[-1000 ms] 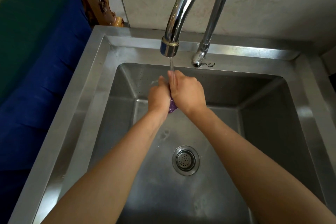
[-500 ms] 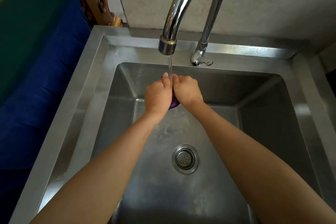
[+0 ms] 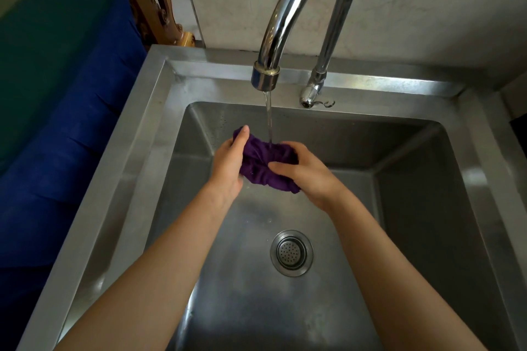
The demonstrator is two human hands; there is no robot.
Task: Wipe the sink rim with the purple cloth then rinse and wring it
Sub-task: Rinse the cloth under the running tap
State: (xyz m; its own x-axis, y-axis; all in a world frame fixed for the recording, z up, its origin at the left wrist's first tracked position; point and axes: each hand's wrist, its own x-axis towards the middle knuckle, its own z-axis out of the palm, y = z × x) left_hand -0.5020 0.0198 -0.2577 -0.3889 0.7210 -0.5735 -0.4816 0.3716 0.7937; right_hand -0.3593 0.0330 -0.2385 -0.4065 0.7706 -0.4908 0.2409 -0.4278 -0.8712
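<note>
Moved: hands have drawn apart since 0.5 s ago. Then they were pressed knuckle to knuckle with only a scrap of purple showing; now a wide bunch of cloth is bared between them.
Cloth: purple cloth [image 3: 265,162], bunched and wrinkled, held in the air over the basin between the 2 hands, under the spout.
Left hand: left hand [image 3: 228,168] holds the cloth's left end. 1 digit lies straight up along the cloth's edge; the other fingers are hidden behind the fabric.
Right hand: right hand [image 3: 306,172] grips the right end, fingers curled over the top, thumb pressed across the front.
Water: thin stream [image 3: 268,120] falls from the faucet [image 3: 288,8] and lands on top of the cloth, between the hands.
Sink: steel sink [image 3: 137,128]; drain strainer [image 3: 291,253] on the basin floor, nearer the camera than the hands, between the 2 forearms.
Left of sink: blue fabric [image 3: 57,137] beside the rim, green surface [image 3: 42,37] beyond it, carved wood [image 3: 154,0] at the back corner.
</note>
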